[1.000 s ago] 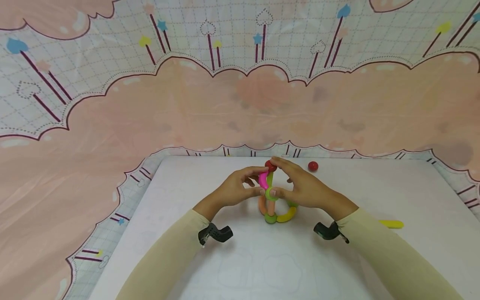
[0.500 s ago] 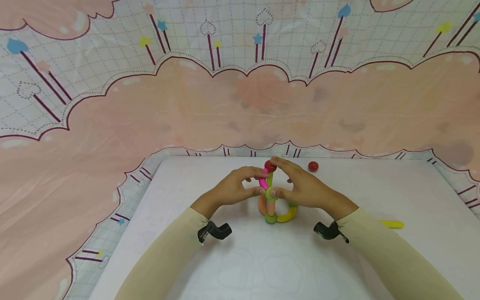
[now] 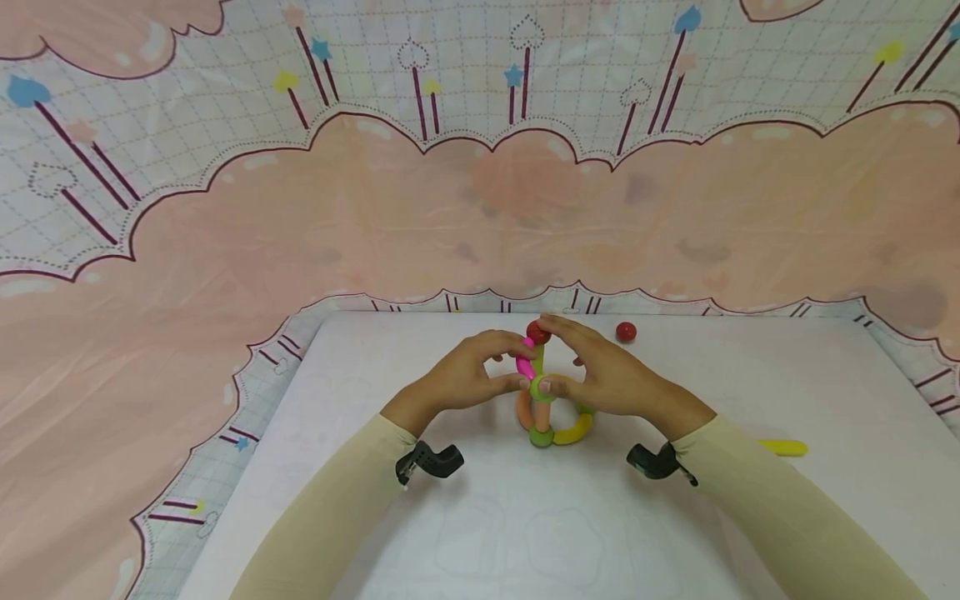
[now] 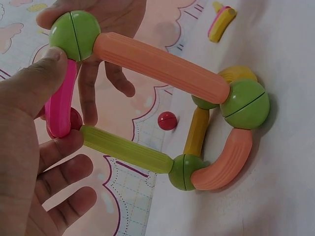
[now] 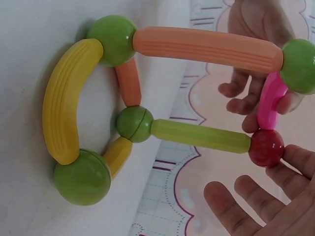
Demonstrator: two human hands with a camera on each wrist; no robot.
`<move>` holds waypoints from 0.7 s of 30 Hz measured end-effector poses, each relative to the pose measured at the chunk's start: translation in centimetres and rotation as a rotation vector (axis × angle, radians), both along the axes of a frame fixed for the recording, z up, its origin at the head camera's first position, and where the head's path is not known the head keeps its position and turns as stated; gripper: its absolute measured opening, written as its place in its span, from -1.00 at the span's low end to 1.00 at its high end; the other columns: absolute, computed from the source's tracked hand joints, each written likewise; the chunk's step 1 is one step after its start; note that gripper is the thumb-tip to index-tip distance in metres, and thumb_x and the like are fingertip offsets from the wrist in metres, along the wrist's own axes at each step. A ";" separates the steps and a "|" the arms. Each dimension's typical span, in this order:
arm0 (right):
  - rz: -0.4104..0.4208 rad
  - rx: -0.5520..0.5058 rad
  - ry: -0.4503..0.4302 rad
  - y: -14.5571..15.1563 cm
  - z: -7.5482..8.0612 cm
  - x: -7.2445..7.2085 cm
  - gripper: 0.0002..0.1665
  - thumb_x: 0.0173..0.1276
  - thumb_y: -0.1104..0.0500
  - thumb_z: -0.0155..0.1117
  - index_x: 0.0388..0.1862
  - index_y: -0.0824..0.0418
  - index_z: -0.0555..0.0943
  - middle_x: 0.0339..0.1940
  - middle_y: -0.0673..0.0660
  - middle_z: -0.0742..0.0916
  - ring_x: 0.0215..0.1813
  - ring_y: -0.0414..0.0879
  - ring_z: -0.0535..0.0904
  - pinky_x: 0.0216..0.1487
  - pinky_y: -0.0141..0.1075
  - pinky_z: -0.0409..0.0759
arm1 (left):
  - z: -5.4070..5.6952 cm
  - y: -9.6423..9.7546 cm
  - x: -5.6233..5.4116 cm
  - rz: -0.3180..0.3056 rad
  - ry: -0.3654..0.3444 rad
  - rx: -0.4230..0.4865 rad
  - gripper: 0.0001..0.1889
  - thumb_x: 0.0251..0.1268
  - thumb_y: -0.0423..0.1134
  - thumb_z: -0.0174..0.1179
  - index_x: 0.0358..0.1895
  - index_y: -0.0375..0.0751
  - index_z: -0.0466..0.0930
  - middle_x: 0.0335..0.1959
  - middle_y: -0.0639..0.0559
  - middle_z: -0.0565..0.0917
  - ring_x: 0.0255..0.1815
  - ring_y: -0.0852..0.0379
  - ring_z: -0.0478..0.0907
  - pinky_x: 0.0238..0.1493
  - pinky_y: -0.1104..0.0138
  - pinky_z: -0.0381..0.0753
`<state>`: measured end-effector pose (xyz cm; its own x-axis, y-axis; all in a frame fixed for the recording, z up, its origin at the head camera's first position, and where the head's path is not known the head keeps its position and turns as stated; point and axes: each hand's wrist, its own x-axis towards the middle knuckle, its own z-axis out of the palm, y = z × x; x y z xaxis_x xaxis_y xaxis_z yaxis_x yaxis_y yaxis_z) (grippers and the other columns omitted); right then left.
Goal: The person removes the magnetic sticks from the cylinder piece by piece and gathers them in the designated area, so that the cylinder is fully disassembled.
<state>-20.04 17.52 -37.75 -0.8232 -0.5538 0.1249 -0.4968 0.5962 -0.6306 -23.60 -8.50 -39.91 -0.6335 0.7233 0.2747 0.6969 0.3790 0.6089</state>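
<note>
A magnetic ball-and-stick frame stands upright between both hands. Its base ring joins curved yellow rods (image 5: 66,101) and orange ones through green balls (image 5: 82,177). Two straight rods rise from it, an orange rod (image 4: 162,66) topped by a green ball (image 4: 75,35) and a lime rod (image 4: 128,150) topped by a red ball (image 5: 266,148). Across the top, a curved pink rod (image 4: 61,98) spans these two balls. My left hand (image 3: 480,367) pinches that pink rod's ends, thumb against the green ball. With thumb at the green ball and forefinger at the red ball, my right hand (image 3: 603,371) steadies the top.
Behind the right hand, a loose red ball (image 3: 626,332) lies near the white table's (image 3: 570,525) far edge. A yellow rod (image 3: 783,448) lies by the right sleeve, with pink beside yellow (image 4: 222,23) in the left wrist view. A patterned cloth hangs behind.
My left forefinger has slid down a little, exposing the pink rod's upper end by the red ball. That ball has shifted very slightly left. The right hand stays in place.
</note>
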 end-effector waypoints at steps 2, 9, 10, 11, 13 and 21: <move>-0.002 0.000 0.000 0.0 0.0 0.0 0.15 0.30 -0.37 0.36 0.69 0.02 0.10 0.67 0.07 0.20 0.57 0.13 0.22 0.17 0.07 0.61 | 0.1 0.0 0.0 -0.001 0.006 0.000 -0.57 0.33 -0.10 0.42 0.21 -0.12 0.64 0.17 0.12 0.63 0.14 0.17 0.50 0.13 0.26 0.55; -0.004 0.021 -0.012 0.0 0.1 0.0 0.17 0.28 -0.41 0.34 0.70 -0.04 0.08 0.67 0.07 0.18 0.56 0.14 0.22 0.19 0.08 0.60 | 0.4 0.0 0.1 0.006 0.004 -0.015 -0.60 0.33 -0.09 0.42 0.18 -0.08 0.65 0.15 0.11 0.63 0.13 0.15 0.50 0.17 0.20 0.55; 0.000 0.026 -0.006 0.1 0.2 0.0 0.16 0.28 -0.40 0.35 0.70 -0.05 0.07 0.68 0.06 0.17 0.57 0.15 0.20 0.19 0.08 0.60 | 0.4 0.0 0.1 0.007 0.002 -0.019 -0.60 0.34 -0.09 0.41 0.18 -0.08 0.65 0.15 0.12 0.63 0.15 0.15 0.50 0.19 0.19 0.54; 0.005 0.032 0.002 0.1 0.3 -0.1 0.15 0.29 -0.39 0.35 0.70 -0.05 0.07 0.68 0.05 0.16 0.58 0.15 0.18 0.19 0.11 0.60 | 0.4 0.0 0.1 0.009 0.000 -0.024 -0.60 0.34 -0.08 0.41 0.18 -0.07 0.65 0.15 0.12 0.63 0.16 0.16 0.50 0.21 0.18 0.54; 0.018 0.045 0.024 0.1 0.5 -0.3 0.11 0.33 -0.35 0.35 0.70 -0.06 0.08 0.69 0.02 0.14 0.61 0.15 0.12 0.24 0.17 0.54 | 0.4 0.0 0.1 0.014 -0.002 -0.031 -0.60 0.34 -0.08 0.41 0.18 -0.06 0.64 0.15 0.14 0.62 0.19 0.17 0.49 0.24 0.17 0.52; 0.107 0.035 0.059 -0.4 0.7 -0.9 -0.04 0.45 -0.30 0.26 0.66 0.06 0.20 0.68 0.01 0.17 0.64 0.08 0.07 0.34 0.16 0.45 | 0.4 0.1 0.1 0.021 0.004 -0.049 -0.61 0.37 -0.04 0.38 0.18 -0.05 0.63 0.13 0.19 0.61 0.23 0.19 0.47 0.32 0.14 0.46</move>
<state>-20.93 17.17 -37.08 -0.7508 -0.6432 0.1504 -0.5946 0.5589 -0.5779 -23.46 -8.44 -39.50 -0.6479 0.7225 0.2414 0.6905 0.4233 0.5865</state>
